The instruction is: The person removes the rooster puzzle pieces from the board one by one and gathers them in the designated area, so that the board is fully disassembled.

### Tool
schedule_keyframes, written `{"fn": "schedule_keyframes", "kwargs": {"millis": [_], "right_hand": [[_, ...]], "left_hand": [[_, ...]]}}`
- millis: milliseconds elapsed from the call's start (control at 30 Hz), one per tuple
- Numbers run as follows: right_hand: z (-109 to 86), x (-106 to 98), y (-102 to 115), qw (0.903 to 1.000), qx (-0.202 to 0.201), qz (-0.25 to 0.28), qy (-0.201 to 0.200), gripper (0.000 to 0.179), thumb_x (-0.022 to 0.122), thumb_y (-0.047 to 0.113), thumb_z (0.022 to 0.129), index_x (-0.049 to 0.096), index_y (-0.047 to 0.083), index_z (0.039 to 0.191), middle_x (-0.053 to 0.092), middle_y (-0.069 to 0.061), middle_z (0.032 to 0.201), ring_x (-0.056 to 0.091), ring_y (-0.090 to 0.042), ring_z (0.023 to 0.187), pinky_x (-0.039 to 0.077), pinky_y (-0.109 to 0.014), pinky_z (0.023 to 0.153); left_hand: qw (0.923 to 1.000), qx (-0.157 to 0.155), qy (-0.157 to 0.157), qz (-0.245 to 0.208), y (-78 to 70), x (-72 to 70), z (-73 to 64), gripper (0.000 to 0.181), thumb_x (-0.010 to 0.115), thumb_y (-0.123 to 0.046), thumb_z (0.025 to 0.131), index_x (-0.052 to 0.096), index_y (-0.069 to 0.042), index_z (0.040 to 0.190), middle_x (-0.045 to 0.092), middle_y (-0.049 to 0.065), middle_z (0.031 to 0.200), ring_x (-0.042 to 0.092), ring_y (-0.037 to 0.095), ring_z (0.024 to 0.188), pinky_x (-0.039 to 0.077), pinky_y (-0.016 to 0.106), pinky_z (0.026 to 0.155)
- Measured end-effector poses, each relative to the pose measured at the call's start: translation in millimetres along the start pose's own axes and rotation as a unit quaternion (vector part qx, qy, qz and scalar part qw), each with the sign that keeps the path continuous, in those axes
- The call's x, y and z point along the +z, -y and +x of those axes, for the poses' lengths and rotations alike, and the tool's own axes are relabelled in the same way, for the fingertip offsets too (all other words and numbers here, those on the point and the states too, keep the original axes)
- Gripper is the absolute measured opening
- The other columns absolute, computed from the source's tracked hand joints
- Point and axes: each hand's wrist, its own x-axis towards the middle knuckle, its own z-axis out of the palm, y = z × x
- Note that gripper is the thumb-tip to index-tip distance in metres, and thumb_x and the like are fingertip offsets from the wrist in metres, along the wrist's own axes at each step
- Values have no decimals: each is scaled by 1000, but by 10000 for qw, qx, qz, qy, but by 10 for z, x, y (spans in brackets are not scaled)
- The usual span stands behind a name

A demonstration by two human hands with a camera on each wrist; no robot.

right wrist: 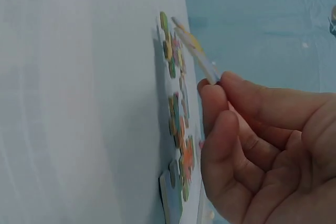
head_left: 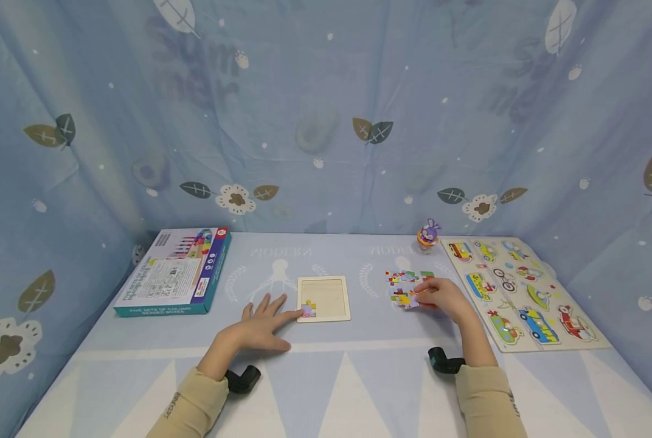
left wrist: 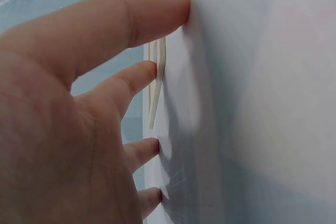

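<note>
A square wooden puzzle tray point(head_left: 328, 297) lies mid-table, with one colourful jigsaw piece point(head_left: 308, 311) in its near left corner. My left hand point(head_left: 259, 328) rests on the table left of the tray, fingers spread and straight. Its index fingertip reaches the tray's corner by that piece. On the right, my right hand point(head_left: 445, 298) pinches a thin jigsaw piece point(right wrist: 195, 51) between thumb and fingers. The held piece is tilted and off the table in the right wrist view. Several loose jigsaw pieces point(right wrist: 181, 150) lie beneath and beside it, partly covered by the hand in the head view.
A boxed set point(head_left: 173, 271) lies at the left. At the right is a wooden vehicle puzzle board point(head_left: 514, 292), with a small purple rabbit figure point(head_left: 428, 234) by its far corner. A patterned blue curtain point(head_left: 326, 121) stands behind the table.
</note>
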Motion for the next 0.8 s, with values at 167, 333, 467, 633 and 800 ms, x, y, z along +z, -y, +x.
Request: {"fn": "schedule_keyframes", "kwargs": {"millis": [167, 333, 467, 633, 800], "right_hand": [[-21, -41, -46, 9991, 358, 209, 80, 23, 63, 7, 85, 60, -6, 103, 62, -6, 88, 56, -10, 70, 49, -25, 64], [-23, -65, -87, 9973, 670, 291, 85, 23, 63, 6, 85, 60, -6, 103, 61, -5, 83, 58, -11, 68, 51, -24, 64], [-25, -79, -120, 9970, 732, 243, 17, 23, 62, 5, 84, 60, -7, 104, 61, -5, 82, 58, -11, 67, 51, -24, 62], [-27, -85, -140, 9968, 744, 280, -44, 21, 64, 3, 83, 60, -7, 100, 60, -6, 80, 59, -11, 64, 51, -25, 60], [-30, -90, -140, 9970, 748, 194, -93, 21, 65, 4, 82, 59, -6, 99, 59, -7, 81, 58, -11, 65, 51, -25, 61]], "left_hand": [[10000, -10, 29, 22, -9, -3, -9, 68, 65, -36, 81, 38, -22, 142, 12, 19, 153, -2, 46, 137, -1, 69, 101], [10000, -16, 46, -9, -11, -10, -11, 68, 65, -35, 80, 38, -21, 142, 12, 19, 153, -2, 47, 137, -2, 69, 101], [10000, -33, 61, 17, -4, -7, -5, 69, 65, -36, 80, 38, -22, 142, 12, 18, 153, -2, 46, 137, -2, 68, 101], [10000, -46, 53, 1, 5, -1, 4, 68, 64, -36, 81, 37, -24, 142, 12, 18, 153, -3, 45, 138, -2, 68, 101], [10000, -35, 33, -13, 14, 2, 8, 68, 64, -35, 80, 37, -24, 142, 11, 18, 153, -3, 46, 138, -2, 68, 101]]}}
